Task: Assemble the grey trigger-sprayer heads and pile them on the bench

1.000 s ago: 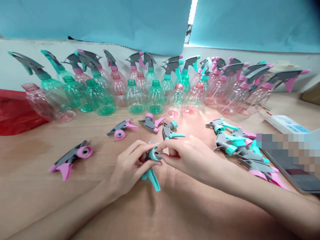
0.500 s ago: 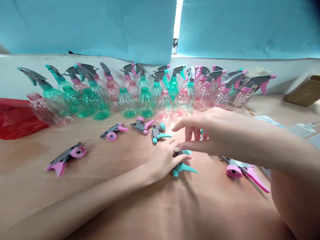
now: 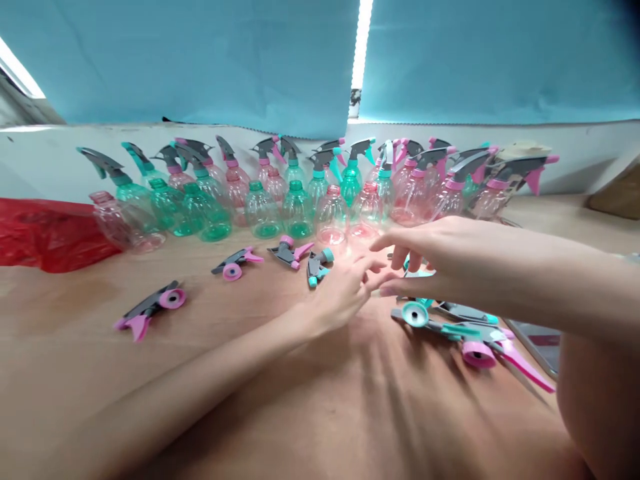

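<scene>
My left hand [image 3: 345, 293] is open above the table, its fingers stretched toward the right and nothing visible in them. Just beyond its fingertips is my right hand [image 3: 425, 257], thumb apart from loosely bent fingers, holding nothing that I can see. Below the right hand lies a grey and teal spray head [image 3: 415, 315], against a grey and pink spray head [image 3: 479, 355]. More teal spray heads [image 3: 465, 312] lie there, partly hidden by my right hand and forearm. Another teal spray head [image 3: 317, 267] rests just left of my left hand's fingers.
Several clear pink and green bottles [image 3: 263, 213] stand along the wall, many topped with spray heads. Pink spray heads [image 3: 153, 307] lie scattered at left. A red plastic bag [image 3: 55, 233] is far left. A flat dark-screened device [image 3: 537, 343] lies at right.
The teal spray head that was under my hands now lies farther right, by the pink one. My left hand has shifted right and come off it. The view has turned slightly.
</scene>
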`<state>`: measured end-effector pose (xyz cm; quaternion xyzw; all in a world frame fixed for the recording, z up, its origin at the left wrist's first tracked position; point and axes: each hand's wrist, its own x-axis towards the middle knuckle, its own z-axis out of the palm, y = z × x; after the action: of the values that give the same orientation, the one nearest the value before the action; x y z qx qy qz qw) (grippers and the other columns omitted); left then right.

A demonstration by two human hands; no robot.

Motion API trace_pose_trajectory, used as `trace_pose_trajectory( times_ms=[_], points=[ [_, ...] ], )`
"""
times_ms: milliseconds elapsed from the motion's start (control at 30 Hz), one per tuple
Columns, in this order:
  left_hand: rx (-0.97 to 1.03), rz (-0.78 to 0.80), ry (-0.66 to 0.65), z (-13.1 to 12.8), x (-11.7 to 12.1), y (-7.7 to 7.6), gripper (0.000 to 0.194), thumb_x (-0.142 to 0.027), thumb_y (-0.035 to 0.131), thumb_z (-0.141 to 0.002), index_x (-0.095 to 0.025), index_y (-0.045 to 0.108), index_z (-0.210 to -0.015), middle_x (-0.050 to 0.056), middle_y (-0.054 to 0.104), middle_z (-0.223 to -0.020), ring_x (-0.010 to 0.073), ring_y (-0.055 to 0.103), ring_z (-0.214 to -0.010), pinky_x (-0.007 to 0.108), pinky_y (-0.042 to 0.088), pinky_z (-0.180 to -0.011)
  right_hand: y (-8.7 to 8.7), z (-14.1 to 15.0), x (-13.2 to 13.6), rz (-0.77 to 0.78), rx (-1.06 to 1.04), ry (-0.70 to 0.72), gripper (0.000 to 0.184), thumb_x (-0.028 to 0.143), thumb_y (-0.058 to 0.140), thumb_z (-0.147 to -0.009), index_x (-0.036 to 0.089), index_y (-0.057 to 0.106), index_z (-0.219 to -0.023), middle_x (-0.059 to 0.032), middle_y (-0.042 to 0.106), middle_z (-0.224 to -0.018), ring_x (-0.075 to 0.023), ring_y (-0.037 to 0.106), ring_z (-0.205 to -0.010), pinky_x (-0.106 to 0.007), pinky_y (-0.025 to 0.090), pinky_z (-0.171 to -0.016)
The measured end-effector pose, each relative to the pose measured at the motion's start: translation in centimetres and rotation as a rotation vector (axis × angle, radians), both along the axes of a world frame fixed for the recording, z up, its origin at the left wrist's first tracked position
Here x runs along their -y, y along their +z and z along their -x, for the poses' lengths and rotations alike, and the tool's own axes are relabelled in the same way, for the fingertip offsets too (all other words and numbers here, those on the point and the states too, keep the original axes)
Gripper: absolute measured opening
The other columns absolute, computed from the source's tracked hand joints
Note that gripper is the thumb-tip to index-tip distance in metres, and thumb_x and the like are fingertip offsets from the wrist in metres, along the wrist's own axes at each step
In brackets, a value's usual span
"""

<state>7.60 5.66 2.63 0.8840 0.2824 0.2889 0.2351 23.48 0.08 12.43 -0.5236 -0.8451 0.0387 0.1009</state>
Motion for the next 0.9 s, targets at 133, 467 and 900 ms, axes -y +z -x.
trace_pose_trajectory(
  times_ms=[133, 467, 900],
  points=[
    [-0.073, -0.023, 0.178, 6.0, -0.7, 0.8, 0.027, -0.037, 0.045, -0.093, -0.019, 0.064, -0.098, 0.004, 0.066, -0.097, 0.0169, 0.061, -0.081, 0.028, 0.047, -0.072, -1.0, 0.7, -0.3, 0.035, 0.120, 0.004, 0.044, 0.059, 0.054, -0.078, 0.029, 0.058, -0.109, -0.0022, 0.067, -0.084, -0.0208, 0.061, -0.066, -0.029, 0.039, -0.048],
    [-0.265, -0.107, 0.609, 23.5, -1.8, 2.8, 0.038, -0.046, 0.040, -0.089, -0.019, 0.064, -0.101, 0.005, 0.068, -0.097, 0.0234, 0.062, -0.083, 0.036, 0.049, -0.076, -4.4, 4.4, -0.5, 0.234, 0.140, 0.044, 0.044, 0.051, 0.054, -0.079, 0.026, 0.058, -0.115, -0.0064, 0.068, -0.102, -0.0257, 0.066, -0.080, -0.034, 0.047, -0.058],
    [-0.398, -0.031, 0.625, 28.4, 1.5, -1.5, 0.046, -0.049, 0.042, -0.090, -0.020, 0.053, -0.124, 0.007, 0.053, -0.130, 0.0252, 0.047, -0.120, 0.042, 0.035, -0.104, -5.9, 9.8, -1.9, 0.323, 0.094, 0.180, 0.046, 0.052, 0.047, -0.084, 0.025, 0.055, -0.119, -0.0070, 0.059, -0.120, -0.0274, 0.058, -0.105, -0.040, 0.048, -0.080]
  ],
)
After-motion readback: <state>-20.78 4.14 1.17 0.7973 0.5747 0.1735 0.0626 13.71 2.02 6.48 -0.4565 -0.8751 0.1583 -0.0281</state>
